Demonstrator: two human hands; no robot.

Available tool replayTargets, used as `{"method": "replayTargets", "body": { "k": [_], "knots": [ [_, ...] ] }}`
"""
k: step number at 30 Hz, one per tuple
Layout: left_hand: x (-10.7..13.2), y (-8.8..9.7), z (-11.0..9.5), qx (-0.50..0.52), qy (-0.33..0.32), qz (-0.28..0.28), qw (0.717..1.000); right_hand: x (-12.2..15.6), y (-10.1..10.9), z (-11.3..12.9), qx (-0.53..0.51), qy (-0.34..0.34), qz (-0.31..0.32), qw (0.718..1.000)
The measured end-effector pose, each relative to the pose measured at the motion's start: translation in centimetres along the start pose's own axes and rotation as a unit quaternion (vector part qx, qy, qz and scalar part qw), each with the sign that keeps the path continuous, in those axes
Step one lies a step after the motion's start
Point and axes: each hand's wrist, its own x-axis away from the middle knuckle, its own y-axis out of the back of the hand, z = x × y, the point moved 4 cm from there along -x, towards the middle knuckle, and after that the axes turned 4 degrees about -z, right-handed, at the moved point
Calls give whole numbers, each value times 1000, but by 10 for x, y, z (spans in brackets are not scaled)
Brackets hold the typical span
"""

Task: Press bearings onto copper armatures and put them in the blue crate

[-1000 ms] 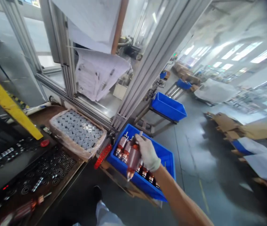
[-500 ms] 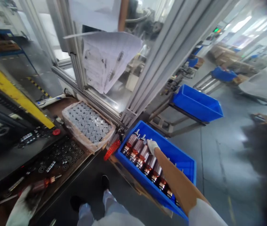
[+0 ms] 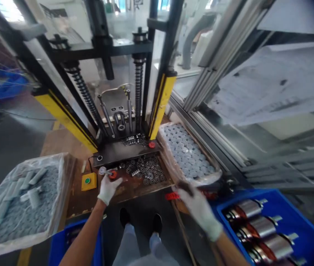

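Observation:
My left hand [image 3: 107,190], in a white glove, is at the front edge of the wooden bench. Its fingers are around a motor rotor [image 3: 113,174], of which a red winding and a shaft with a round metal end show; the rest is hidden. My right hand [image 3: 198,210], gloved too, is between the bench and the blue bin, smeared by motion. A dark patch lies at its fingertips, and I cannot make out whether it holds anything. Several rotors with copper windings [image 3: 264,225] lie in the blue bin [image 3: 297,207]. Loose bearings [image 3: 151,171] are spread across the bench.
A press with yellow side guards [image 3: 162,107] stands behind the bench. A lined box of grey cylinders [image 3: 190,151] is at its right, another lined box [image 3: 62,177] at the left. A yellow button box [image 3: 89,181] and a red coiled hose [image 3: 172,195] are nearby.
The view has swung left toward the press. My right hand has left the rotors in the blue bin and moved toward the bench. The rotor at my left hand now shows its shaft end.

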Motion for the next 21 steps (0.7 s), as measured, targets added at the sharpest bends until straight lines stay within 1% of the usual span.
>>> {"method": "replayTargets", "body": {
  "k": [1,2,3,4,5,6,7,9,12,14,15,17,19,21],
  "knots": [
    [0,-8,-5,-36,-21,5,999,1,-55,15,-30,12,54,998],
    [-1,-15,-9,-74,-45,13,996,2,-106,28,-52,36,85,994],
    [-1,-23,-14,-114,-71,30,990,0,-149,40,-77,61,98,990],
    [-3,-29,-18,-152,-96,55,982,-2,-184,48,-110,81,105,985],
    [-6,-34,-23,-179,-118,83,973,-6,-209,52,-144,89,90,981],
    [-10,-36,-29,-204,-138,117,962,-11,-225,53,-174,88,69,978],
    [-18,-38,-36,-237,-155,148,948,-16,-235,52,-198,80,46,976],
    [-40,-39,-54,-324,-187,176,911,-25,-240,44,-218,61,11,974],
    [-83,-50,-83,-480,-219,159,835,-27,-237,32,-208,64,4,976],
    [-106,-63,-93,-535,-222,145,802,-24,-238,24,-196,75,-6,978],
    [-112,-68,-94,-549,-225,142,793,-22,-239,20,-189,82,-14,978],
    [-117,-72,-87,-556,-232,133,787,-19,-243,15,-169,98,-26,980],
    [-116,-65,-72,-545,-229,119,798,-18,-244,13,-143,114,-30,983],
    [-115,-52,-59,-528,-205,104,817,-19,-242,13,-128,121,-29,984]
  ]
}}
